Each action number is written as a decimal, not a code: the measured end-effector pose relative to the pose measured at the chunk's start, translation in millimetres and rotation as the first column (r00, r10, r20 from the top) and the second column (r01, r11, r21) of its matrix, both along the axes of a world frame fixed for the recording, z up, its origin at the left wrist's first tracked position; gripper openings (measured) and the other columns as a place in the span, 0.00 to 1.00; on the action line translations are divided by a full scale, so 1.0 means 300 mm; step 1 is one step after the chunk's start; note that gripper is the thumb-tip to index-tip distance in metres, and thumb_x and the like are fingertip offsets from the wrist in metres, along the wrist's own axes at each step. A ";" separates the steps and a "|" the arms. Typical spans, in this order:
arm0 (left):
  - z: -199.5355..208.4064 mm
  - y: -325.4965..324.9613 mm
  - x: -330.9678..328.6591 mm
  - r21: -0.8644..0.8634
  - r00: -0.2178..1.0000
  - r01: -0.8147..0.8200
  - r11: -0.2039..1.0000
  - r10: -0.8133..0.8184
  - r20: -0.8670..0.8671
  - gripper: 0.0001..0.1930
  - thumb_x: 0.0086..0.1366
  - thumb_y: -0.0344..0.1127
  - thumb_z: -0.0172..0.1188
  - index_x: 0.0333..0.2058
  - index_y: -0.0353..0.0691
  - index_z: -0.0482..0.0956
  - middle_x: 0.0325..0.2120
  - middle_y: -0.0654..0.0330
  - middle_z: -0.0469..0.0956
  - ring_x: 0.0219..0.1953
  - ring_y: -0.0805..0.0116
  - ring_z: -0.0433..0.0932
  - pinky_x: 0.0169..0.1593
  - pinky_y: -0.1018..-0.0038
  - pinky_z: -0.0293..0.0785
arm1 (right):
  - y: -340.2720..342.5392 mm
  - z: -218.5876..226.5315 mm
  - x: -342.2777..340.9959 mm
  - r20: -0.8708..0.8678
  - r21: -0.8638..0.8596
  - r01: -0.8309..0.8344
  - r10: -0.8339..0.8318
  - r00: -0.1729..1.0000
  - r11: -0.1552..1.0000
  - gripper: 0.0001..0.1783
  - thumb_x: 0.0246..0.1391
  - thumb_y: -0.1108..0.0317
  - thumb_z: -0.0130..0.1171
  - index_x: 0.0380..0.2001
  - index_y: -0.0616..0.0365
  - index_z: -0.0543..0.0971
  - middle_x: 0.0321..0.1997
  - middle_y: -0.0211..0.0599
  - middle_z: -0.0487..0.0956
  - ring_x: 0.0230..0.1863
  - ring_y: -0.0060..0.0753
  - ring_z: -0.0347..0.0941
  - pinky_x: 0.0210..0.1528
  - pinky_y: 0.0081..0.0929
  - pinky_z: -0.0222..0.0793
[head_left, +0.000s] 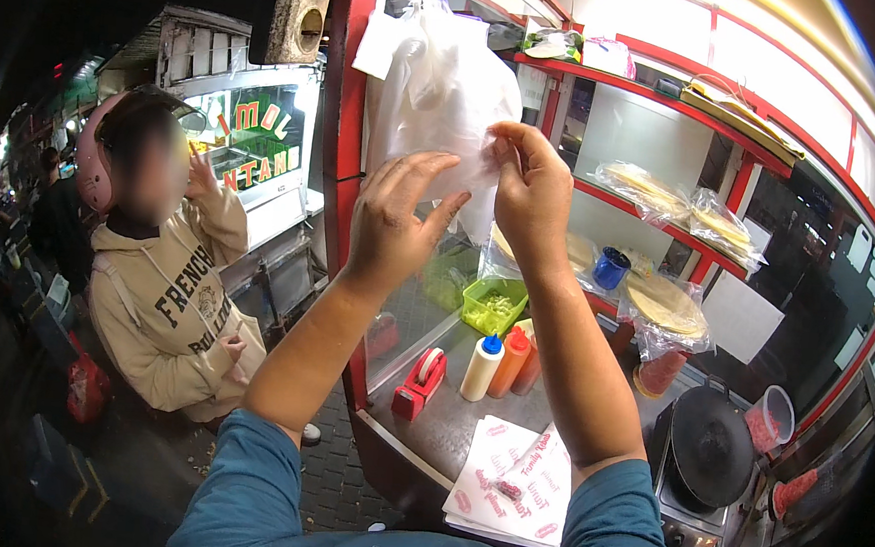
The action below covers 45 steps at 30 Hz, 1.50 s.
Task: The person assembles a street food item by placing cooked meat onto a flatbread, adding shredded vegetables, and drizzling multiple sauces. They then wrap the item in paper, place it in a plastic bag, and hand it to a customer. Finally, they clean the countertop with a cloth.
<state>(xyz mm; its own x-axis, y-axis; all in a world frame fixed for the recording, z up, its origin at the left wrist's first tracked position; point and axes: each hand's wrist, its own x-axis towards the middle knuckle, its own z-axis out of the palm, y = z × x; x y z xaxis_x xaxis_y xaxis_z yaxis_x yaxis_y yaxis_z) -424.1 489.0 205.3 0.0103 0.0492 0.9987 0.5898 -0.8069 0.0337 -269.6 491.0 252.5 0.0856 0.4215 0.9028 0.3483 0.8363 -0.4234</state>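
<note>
A bunch of clear plastic bags (pixel 439 83) hangs from a hook at the stall's red post. My right hand (pixel 533 184) is raised to the bunch, with thumb and forefinger pinched on the edge of a plastic bag. To its left, my left hand (pixel 396 211) is held up before the bags with fingers curved and thumb apart, nothing visibly held in it. Below my arms, a stack of white paper sheets (pixel 480 477) with red print lies on the counter, with what looks like a narrow wrapped roll (pixel 526 469) on top.
On the counter stand a red tape dispenser (pixel 419 385), a white squeeze bottle (pixel 482 366), an orange one (pixel 509 361) and a green basket (pixel 496 302) of shredded greens. Flatbreads in plastic (pixel 666 308) and a black pan (pixel 710 446) are at right. A helmeted person (pixel 171 287) stands left.
</note>
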 end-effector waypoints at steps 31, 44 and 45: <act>-0.319 -0.499 -0.007 -0.421 0.857 0.100 0.902 -0.293 -0.423 0.25 0.55 0.45 0.78 0.52 0.53 0.85 0.57 0.59 0.78 0.63 0.58 0.77 0.77 0.40 0.29 | -0.557 -0.498 0.229 0.497 -0.258 -0.109 0.229 0.837 0.960 0.14 0.44 0.78 0.67 0.35 0.63 0.75 0.36 0.48 0.75 0.38 0.55 0.75 0.40 0.44 0.72; -0.878 -0.548 0.183 -0.998 0.347 0.043 -0.054 -0.935 0.066 0.26 0.57 0.57 0.75 0.39 0.38 0.86 0.44 0.56 0.80 0.60 0.54 0.75 0.73 0.36 0.45 | -0.995 -0.829 0.521 -0.043 -0.834 -0.185 0.274 0.961 0.520 0.20 0.57 0.86 0.55 0.52 0.61 0.79 0.40 0.42 0.85 0.34 0.37 0.83 0.39 0.29 0.76; -0.864 -0.516 0.179 -0.999 0.264 -0.001 0.039 -0.964 -0.038 0.24 0.56 0.56 0.76 0.38 0.39 0.87 0.45 0.56 0.80 0.62 0.55 0.73 0.73 0.35 0.43 | -1.005 -0.817 0.564 -0.109 -0.792 -0.289 0.341 0.934 0.538 0.20 0.57 0.86 0.54 0.52 0.64 0.80 0.40 0.39 0.86 0.33 0.25 0.81 0.37 0.25 0.75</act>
